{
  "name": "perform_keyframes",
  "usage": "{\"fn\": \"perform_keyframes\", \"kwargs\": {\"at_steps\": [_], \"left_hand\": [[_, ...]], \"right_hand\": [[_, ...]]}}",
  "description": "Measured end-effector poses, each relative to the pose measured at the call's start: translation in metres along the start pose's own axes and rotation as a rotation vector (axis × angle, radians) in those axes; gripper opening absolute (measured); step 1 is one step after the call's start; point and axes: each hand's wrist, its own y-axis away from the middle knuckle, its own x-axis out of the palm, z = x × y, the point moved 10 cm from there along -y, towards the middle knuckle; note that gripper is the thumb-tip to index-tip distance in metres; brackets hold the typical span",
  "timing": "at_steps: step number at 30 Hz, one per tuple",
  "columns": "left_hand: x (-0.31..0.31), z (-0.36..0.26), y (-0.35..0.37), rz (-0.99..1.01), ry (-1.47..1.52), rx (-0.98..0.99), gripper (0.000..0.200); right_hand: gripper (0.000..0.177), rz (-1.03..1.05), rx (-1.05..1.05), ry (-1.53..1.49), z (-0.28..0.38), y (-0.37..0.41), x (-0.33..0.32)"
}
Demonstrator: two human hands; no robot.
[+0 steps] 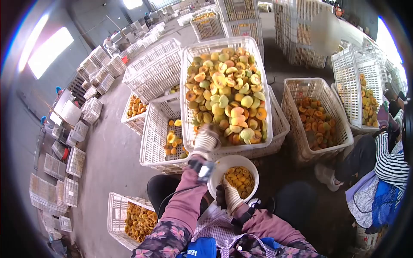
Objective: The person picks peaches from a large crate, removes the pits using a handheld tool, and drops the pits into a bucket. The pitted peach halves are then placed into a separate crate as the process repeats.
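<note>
A large white crate (185, 86) full of halved yellow-green and orange fruit (228, 94) stands in front of me. My left hand (207, 139), in a pale glove, reaches over its near edge at the fruit; its fingers are blurred. Below the crate is a round white bucket (254, 172) holding orange fruit pieces (241, 179). At the bucket's left inner side is my right hand (229, 195), in a striped glove with dark fingers. Those fingers are closed together, and what they hold is too small to name.
A crate (148, 148) with some fruit halves stands left of the full one, another (297, 142) right. One crate (118, 228) of orange pieces is at lower left. A co-worker (387, 163) sits at the right; stacked crates (301, 30) rise behind.
</note>
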Motion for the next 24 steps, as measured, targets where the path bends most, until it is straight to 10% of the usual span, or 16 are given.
{"fn": "perform_keyframes", "kwargs": {"at_steps": [3,7,11,24], "left_hand": [[0.051,0.014,-0.008,0.416,-0.056,-0.239,0.033],[-0.007,0.002,0.012,-0.002,0.622,-0.256,0.018],[0.011,-0.036,0.095,0.074,1.54,-0.67,0.014],[-0.008,-0.04,0.108,0.115,1.143,-0.504,0.048]], "right_hand": [[0.042,0.036,-0.031,0.01,0.006,-0.004,0.002],[0.038,0.027,-0.11,0.002,0.025,-0.001,0.004],[0.029,-0.078,-1.009,0.577,0.085,0.019,0.007],[0.041,-0.342,-0.819,1.281,0.096,0.057,0.029]]}}
